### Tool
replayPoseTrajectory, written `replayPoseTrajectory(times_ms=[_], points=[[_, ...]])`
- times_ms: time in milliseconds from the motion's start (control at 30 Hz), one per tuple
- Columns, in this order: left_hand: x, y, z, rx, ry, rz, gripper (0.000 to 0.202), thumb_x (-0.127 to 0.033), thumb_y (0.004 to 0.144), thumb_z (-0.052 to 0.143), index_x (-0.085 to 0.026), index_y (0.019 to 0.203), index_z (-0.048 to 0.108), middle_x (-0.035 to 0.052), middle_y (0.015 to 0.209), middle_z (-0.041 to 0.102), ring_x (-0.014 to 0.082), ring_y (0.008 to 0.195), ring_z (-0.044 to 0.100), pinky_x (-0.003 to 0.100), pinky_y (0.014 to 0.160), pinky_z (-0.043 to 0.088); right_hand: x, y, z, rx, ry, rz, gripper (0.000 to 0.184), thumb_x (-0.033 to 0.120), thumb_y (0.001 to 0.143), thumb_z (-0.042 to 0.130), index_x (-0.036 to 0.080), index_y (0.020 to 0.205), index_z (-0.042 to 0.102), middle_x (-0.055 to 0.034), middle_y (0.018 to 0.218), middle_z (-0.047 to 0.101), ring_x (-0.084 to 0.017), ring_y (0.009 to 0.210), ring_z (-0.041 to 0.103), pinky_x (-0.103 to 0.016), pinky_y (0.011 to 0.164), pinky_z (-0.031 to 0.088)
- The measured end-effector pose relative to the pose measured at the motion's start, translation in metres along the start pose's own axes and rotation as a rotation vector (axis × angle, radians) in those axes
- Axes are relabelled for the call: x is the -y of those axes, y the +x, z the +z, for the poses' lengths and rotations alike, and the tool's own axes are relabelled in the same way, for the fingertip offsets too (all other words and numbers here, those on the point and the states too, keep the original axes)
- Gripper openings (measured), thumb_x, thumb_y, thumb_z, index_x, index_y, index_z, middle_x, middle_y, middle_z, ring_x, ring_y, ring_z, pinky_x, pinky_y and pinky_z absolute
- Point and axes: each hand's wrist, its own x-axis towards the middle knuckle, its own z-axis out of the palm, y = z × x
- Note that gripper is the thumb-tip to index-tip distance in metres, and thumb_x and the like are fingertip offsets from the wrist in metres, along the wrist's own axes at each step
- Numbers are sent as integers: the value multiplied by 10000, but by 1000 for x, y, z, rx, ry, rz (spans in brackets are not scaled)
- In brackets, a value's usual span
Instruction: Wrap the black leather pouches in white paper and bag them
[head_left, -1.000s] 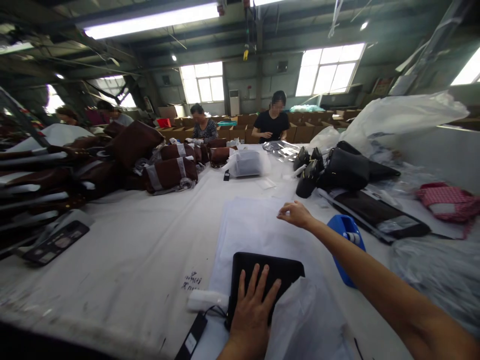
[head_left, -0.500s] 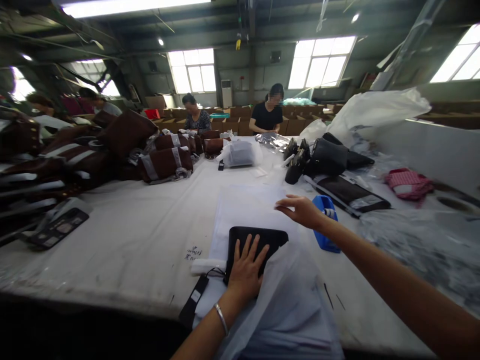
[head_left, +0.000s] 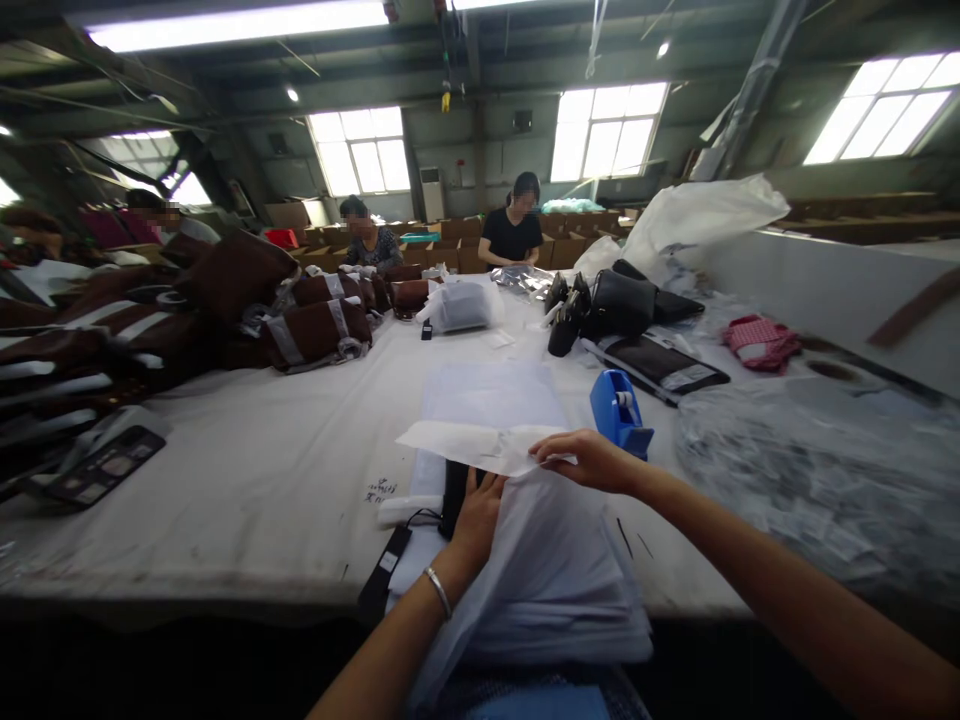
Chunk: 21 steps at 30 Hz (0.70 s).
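Note:
A small black bag (head_left: 453, 498) lies in front of me on translucent white sheets, mostly hidden under a thin white wrapping sheet (head_left: 457, 446). My left hand (head_left: 474, 528) rests flat on the bag, fingers stretched out, their tips at the sheet's edge. At the sheet's right side, my right hand (head_left: 589, 462) grips it between bent fingers and thumb. A black hang tag (head_left: 387, 568) on a cord and a white-wrapped strip (head_left: 411, 511) stick out left of the bag. More white sheets (head_left: 577, 600) are stacked below, at the table's front edge.
A blue tape dispenser (head_left: 616, 412) stands right of my right hand. Black bags (head_left: 622, 303) and clear plastic bags (head_left: 780, 480) lie farther right. Brown bags (head_left: 319, 335) are piled left. A white-wrapped bag (head_left: 461, 305) lies ahead. A co-worker (head_left: 512, 230) works across the table.
My right hand has come down and nearer, and the white sheet now lies folded across the bag. My left hand stays on the bag. The camera view has turned slightly right.

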Motion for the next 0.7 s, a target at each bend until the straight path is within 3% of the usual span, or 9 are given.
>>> replayPoseTrajectory(times_ms=[200,367,500,600,700], points=[[-11,1,-24,97,-151,61,483,-177,945,426,-300,1411,447,56,1477,460,227,1399,362,524,1190,166,0,-3,-1,17,88,70,176,312,883,600,206,955,721,-47,1084,713,-215,978,666,-312,871,529],[-37,-13,-39,205,-228,276,469,-266,959,443,-294,1426,416,52,1532,377,237,1457,243,552,1191,131,-3,-5,4,52,79,95,210,334,866,617,214,1000,725,-38,1074,718,-210,921,676,-316,854,530],[-60,-31,-32,270,-198,502,408,-242,987,374,-281,1383,462,57,1509,415,213,1421,330,538,1185,186,-3,-16,13,47,63,45,155,287,865,617,218,956,722,-31,1078,715,-207,941,673,-315,871,524],[-65,-40,-31,247,-198,625,356,-221,994,373,-275,1312,522,6,1421,531,138,1331,454,412,1186,256,-5,-27,26,34,-47,4,134,215,873,598,238,932,716,-16,1102,707,-197,968,672,-296,873,517],[-49,-39,-44,148,-148,525,391,-167,981,379,-252,1342,504,7,1450,499,141,1379,390,374,1187,263,-14,-37,45,-30,-170,-27,169,183,888,567,251,959,703,-14,1137,694,-191,991,668,-282,868,518]])
